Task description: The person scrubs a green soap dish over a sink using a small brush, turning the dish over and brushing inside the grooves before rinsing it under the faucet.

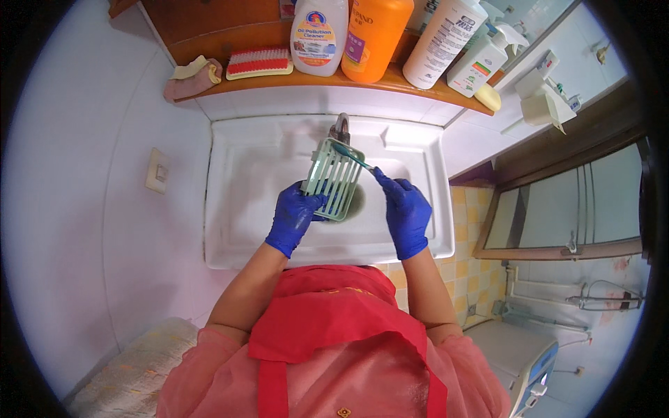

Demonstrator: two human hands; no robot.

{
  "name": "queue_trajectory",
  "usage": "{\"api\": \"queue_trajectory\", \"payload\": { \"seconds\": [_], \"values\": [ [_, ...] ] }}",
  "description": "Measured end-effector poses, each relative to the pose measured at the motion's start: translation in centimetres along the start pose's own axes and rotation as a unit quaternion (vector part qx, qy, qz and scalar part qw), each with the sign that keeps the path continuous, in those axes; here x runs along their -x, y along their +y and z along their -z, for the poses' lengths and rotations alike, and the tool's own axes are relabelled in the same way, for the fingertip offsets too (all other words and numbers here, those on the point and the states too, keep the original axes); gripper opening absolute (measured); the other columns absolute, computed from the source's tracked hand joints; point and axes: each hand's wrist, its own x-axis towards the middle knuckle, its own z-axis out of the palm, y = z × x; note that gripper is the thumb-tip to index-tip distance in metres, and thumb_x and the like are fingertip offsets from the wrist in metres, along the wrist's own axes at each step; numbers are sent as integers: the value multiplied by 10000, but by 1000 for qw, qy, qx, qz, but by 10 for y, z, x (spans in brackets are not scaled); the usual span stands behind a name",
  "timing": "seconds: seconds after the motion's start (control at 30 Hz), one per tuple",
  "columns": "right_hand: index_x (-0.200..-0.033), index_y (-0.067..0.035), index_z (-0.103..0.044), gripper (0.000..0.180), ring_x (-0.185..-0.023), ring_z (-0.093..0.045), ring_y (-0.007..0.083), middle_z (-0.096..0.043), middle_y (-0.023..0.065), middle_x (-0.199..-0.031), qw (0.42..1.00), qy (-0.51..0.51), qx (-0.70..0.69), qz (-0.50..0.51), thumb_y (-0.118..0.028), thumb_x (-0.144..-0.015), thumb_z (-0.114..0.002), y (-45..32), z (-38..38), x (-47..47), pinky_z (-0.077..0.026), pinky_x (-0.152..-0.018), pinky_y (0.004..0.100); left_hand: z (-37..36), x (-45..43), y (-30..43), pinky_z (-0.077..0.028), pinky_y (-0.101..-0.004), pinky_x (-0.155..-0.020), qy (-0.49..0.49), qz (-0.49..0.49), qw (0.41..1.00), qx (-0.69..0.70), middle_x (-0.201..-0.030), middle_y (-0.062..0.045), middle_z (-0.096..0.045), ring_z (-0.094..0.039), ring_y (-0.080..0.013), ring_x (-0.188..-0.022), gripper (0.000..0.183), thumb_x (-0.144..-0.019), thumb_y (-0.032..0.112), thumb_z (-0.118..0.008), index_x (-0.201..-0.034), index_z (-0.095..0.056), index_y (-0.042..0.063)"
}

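Observation:
In my left hand, gloved in blue, is a pale green slatted plastic rack, held tilted over the white sink basin. My fingers wrap its lower left side, and some are partly hidden behind the slats. My right hand, also in a blue glove, grips the handle of a green toothbrush. The brush head lies at the upper end of the rack; whether its bristles touch the slats is hard to tell. Just beyond the rack rises a metal faucet.
Above the sink runs a wooden shelf with a red-and-white scrub brush, a cleaner bottle, an orange bottle, a pump bottle, a soap bar and a folded cloth. A wall switch is at left, a framed glass door at right.

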Motion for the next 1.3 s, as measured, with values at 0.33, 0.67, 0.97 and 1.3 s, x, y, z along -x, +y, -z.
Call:
{"api": "queue_trajectory", "payload": {
  "seconds": [0.33, 0.67, 0.97, 1.3],
  "values": [
    [-1065, -271, -637, 336, -569, -551, 233, -584, 40, -707, 996, 29, -81, 6, -98, -785, -567, 18, -4, -2, -431, -500, 320, 4, -14, -15, -557, -301, -567, -29, -29, 995, -93, -837, -106, -637, -638, -183, -670, 275, -752, 48, -623, -1012, -569, -27],
    [-998, 2, -631, 198, -667, -541, 62, -637, 39, -867, 900, -106, -381, -183, 19, -805, -593, 53, -18, 37, -461, -611, 201, 30, -25, -3, -556, -318, -548, -128, 111, 982, -84, -828, -109, -631, -638, -205, -663, 319, -695, 111, -637, -981, -578, -18],
    [-980, 16, -624, 298, -564, -477, 54, -556, 1, -679, 804, -183, -476, -306, -230, -812, -638, 32, -46, 32, -385, -505, 193, 34, -36, -13, -552, -336, -505, -208, 213, 951, -89, -793, -119, -628, -632, -221, -622, 378, -644, 86, -668, -989, -566, -31],
    [-808, -47, -598, 267, -439, -422, 52, -525, 17, -564, 768, -156, -449, -430, -313, -832, -589, 23, -73, 56, -322, -404, 192, 25, -34, -38, -521, -367, -746, -115, 198, 969, 92, -971, -109, -619, -619, -238, -859, 390, -819, 276, -595, -1107, -533, 20]
  ]
}}
